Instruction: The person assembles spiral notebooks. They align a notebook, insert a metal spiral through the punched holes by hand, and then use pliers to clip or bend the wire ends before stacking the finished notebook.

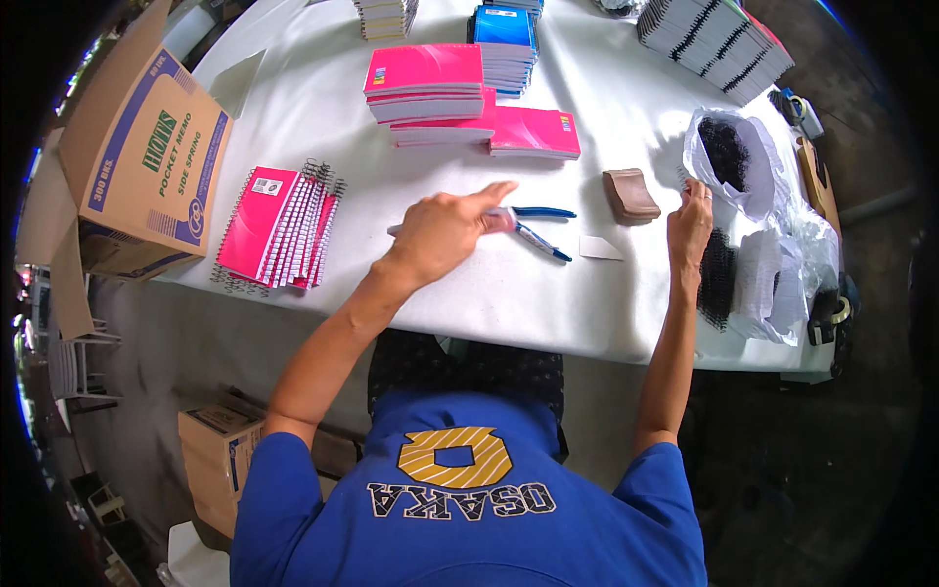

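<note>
My left hand (440, 233) is over the middle of the table, curled around a pair of pliers with blue handles (544, 211). The index finger points to the right; the palm hides the pliers' middle. One handle has a white wrapped part. At the right, my right hand (691, 223) pinches what looks like a thin spiral coil (683, 176), mostly hidden by the fingers. Beside it, a white plastic bag (768, 191) holds black spiral coils (726, 152). More black coils (717, 279) lie below the bag. Left of my left hand lies a pile of pink spiral notebooks (259, 225).
Stacks of pink pads (425, 68) and blue notebooks (504, 29) stand farther back. Between my hands lie a brown block (631, 196) and a white card piece (600, 248). An open cardboard box (147, 157) stands left; white-paged books (714, 44) are at far right.
</note>
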The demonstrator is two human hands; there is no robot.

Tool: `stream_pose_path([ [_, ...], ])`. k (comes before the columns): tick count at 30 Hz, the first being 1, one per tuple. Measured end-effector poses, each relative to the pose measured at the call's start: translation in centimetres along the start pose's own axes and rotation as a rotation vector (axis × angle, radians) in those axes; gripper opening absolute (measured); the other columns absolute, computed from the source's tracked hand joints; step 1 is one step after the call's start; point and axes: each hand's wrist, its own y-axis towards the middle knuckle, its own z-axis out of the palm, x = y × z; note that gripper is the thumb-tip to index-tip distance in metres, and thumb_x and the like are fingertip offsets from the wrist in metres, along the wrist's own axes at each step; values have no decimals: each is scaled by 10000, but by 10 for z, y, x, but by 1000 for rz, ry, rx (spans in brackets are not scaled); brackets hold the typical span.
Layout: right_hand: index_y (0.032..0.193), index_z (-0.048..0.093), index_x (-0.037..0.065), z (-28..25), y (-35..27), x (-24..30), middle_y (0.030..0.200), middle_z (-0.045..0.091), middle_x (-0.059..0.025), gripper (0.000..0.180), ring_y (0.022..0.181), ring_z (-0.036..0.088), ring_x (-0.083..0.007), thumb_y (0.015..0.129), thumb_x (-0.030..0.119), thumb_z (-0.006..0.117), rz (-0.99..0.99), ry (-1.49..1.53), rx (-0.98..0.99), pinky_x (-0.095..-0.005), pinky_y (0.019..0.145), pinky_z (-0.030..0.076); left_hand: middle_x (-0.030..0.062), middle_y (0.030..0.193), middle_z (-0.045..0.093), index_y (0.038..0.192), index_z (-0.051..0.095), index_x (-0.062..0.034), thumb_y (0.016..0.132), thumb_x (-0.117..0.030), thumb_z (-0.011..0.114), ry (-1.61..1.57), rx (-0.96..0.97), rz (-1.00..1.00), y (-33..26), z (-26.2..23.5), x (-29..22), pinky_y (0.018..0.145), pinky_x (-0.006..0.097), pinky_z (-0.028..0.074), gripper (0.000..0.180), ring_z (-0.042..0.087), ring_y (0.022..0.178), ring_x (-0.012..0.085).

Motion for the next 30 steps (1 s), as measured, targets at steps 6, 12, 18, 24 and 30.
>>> stream_pose_path([
  [6,1149,637,17,-4,-22,32,1192,623,-187,399,1073,602,-319,792,145,761,48,106,95,-410,895,476,27,1312,604,1377,542,-186,948,-324,592,-1703,-462,422,0,12,19,1042,341,446,454,568,1172,133],
  [12,1255,555,5,-16,-103,201,1103,664,-61,495,944,631,-122,813,27,776,586,1698,584,-288,901,500,-24,1515,384,1516,296,-182,871,-538,606,-2097,-592,249,-5,52,11,1129,431,328,799,374,1371,155],
  [18,1210,503,73,-29,-99,208,942,715,-165,421,901,717,-290,840,-41,668,-79,994,492,-376,739,547,182,1595,200,1548,152,-56,800,-577,660,-530,-894,198,-48,12,44,1171,518,181,1044,163,1475,358],
  [24,1284,444,50,-11,-99,200,1111,686,-196,538,1021,664,-366,807,-79,658,-163,955,673,-391,842,522,66,1508,414,1461,411,-103,826,-326,676,319,-426,217,-30,38,11,1111,592,265,723,331,1398,392],
  [30,979,706,-10,-12,-4,47,935,724,-131,161,821,686,-209,842,-28,623,148,433,45,-319,735,524,44,1326,605,1431,457,-155,854,-121,644,333,-398,306,-17,40,20,992,508,468,608,600,1177,307],
])
